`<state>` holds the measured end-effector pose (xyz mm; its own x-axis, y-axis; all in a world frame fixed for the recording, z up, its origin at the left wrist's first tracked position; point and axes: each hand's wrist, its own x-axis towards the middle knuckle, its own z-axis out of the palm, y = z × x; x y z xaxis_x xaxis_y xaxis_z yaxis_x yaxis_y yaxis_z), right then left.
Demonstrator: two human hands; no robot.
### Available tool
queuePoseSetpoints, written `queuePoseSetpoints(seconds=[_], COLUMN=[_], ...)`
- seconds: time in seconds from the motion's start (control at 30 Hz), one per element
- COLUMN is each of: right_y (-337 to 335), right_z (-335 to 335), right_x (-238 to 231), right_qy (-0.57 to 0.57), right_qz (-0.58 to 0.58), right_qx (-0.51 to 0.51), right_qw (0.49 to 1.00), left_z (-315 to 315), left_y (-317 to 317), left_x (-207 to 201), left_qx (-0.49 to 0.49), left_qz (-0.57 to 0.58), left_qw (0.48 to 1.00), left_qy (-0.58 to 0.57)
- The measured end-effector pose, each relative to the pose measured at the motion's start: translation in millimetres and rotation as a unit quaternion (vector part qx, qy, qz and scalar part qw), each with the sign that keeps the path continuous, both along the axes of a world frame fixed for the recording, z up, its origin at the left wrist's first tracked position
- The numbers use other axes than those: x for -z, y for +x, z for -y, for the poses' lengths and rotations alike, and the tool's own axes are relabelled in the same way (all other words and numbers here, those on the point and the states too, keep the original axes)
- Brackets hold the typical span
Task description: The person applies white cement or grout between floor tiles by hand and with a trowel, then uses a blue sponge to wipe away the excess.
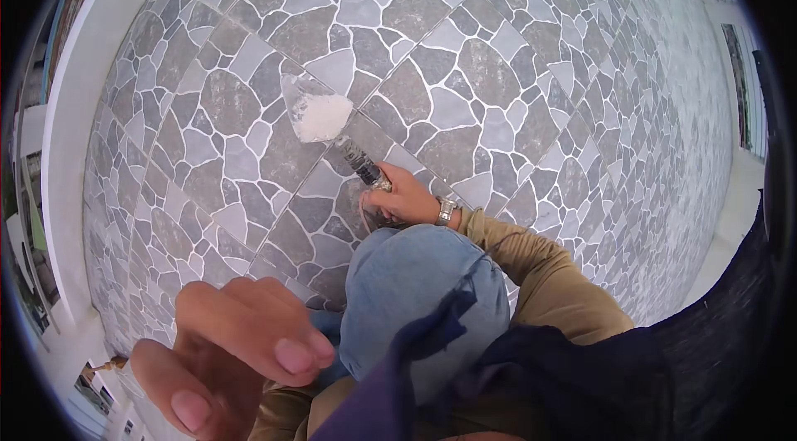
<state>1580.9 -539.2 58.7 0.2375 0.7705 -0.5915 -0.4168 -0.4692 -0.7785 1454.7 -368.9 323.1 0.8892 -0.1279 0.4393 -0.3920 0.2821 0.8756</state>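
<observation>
My right hand (407, 196) is closed round the dark handle of a trowel (359, 160), just beyond my bent knee. The trowel's flat, pointed blade (295, 95) carries a heap of white powdery material (324, 117), held over the patterned floor. A thin pinkish loop hangs by the handle under the fingers. Large and close at the lower left, my left hand (241, 333) has curled fingers, with a gap between thumb and forefinger. Nothing shows between them.
Stone-patterned tiles (490, 75) in greys with white joints cover the floor. A pale raised edge (70, 125) runs along the left side. My knee in blue jeans (423, 291) and a dark cloth strap (432, 333) fill the lower middle.
</observation>
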Motion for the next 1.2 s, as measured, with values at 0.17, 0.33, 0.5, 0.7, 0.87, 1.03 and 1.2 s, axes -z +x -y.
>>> queuePoseSetpoints(seconds=[0.17, 0.33, 0.5, 0.7, 0.87, 1.03, 1.2], right_y=[0.0, -7.5, -2.3, 22.5, 22.1, 18.8, 17.5], right_z=[-4.4, -7.3, 5.9, 41.0, 34.7, 6.4, -19.5], right_x=[9.8, 7.1, -0.5, 7.6, -4.5, 22.7, 48.4], right_qy=[-0.021, 0.011, -0.027, -0.096, -0.115, -0.078, -0.105], right_qz=[-0.017, 0.024, 0.017, 0.031, -0.062, -0.068, 0.0], right_qx=[-0.023, -0.012, 0.092, 0.193, 0.278, 0.35, 0.289], right_qw=[0.999, 1.0, 0.995, 0.976, 0.952, 0.931, 0.952], left_z=[3.8, -2.1, -16.2, -18.4, 15.4, 70.3, 72.2], left_y=[-11.9, -22.3, -21.1, 15.5, 35.4, 16.3, 15.2], left_x=[5.9, 12.6, 21.1, 75.1, 213.5, 286.1, 279.7], left_qx=[0.021, 0.054, 0.197, 0.02, -0.202, -0.215, -0.139], left_qz=[0.019, 0.034, 0.124, -0.042, -0.259, -0.333, -0.515], left_qw=[1.0, 0.998, 0.973, 0.994, 0.914, 0.89, 0.841], left_qy=[0.009, 0.023, 0.01, -0.1, 0.239, 0.224, -0.09])
